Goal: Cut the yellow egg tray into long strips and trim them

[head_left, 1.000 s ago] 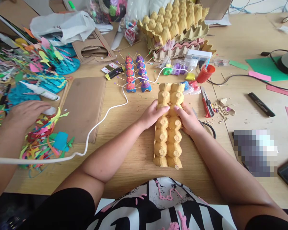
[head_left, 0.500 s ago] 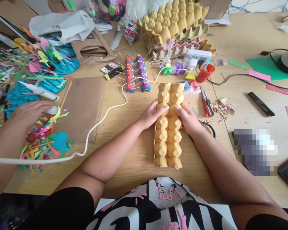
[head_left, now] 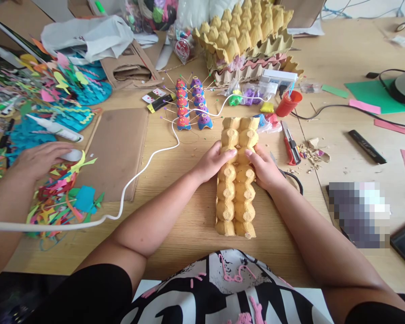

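Fingers (head_left: pixel 227 157) — apparently unmoved — hold egg carton (head_left: pixel 227 192).

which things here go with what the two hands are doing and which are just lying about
In use:
- yellow egg-carton piece, held by left hand and right hand

Seemingly lying about:
- red utility knife
- red cup
- brown cardboard sheet
- white bag

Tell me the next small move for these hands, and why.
Perhaps free the right hand for the cutter, leaving the left hand to steady the carton: both hands grip it, the cutter lies near the right one, and the carton's two rows are joined, while the red strip and purple strip stand apart as single rows.
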A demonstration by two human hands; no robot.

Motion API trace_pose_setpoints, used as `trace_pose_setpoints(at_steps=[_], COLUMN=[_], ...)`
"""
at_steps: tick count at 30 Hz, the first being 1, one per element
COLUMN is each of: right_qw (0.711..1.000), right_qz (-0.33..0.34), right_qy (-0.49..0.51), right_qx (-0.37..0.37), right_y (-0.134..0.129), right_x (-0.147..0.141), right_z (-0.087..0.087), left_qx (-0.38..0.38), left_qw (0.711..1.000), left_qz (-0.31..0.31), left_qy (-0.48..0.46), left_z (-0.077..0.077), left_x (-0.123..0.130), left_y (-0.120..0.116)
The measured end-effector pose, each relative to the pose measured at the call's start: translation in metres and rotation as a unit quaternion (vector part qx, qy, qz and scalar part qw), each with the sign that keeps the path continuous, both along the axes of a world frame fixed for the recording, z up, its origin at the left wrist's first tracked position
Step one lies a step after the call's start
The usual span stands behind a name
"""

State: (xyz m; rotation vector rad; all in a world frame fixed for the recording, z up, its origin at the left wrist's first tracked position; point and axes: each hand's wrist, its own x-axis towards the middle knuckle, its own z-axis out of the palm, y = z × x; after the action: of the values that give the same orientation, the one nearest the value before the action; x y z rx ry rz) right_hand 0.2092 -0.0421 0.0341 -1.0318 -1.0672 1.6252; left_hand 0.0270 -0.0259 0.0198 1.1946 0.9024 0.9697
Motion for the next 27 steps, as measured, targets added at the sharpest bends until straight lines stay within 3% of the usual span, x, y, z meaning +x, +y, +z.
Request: trace_pose_setpoints(at_steps=[27], right_qw=[1.000], right_qz=[-0.004], right_qy=[0.009], right_qx=[-0.001], right_y=[-0.0011], right_x=[-0.0006], right_z=[0.0001], left_qx=[-0.009], left_qw=[0.999], left_qz=[-0.008], left_qy=[-0.040], left_z=[-0.0011], left_x=[-0.0004], left_y=[-0.0015])
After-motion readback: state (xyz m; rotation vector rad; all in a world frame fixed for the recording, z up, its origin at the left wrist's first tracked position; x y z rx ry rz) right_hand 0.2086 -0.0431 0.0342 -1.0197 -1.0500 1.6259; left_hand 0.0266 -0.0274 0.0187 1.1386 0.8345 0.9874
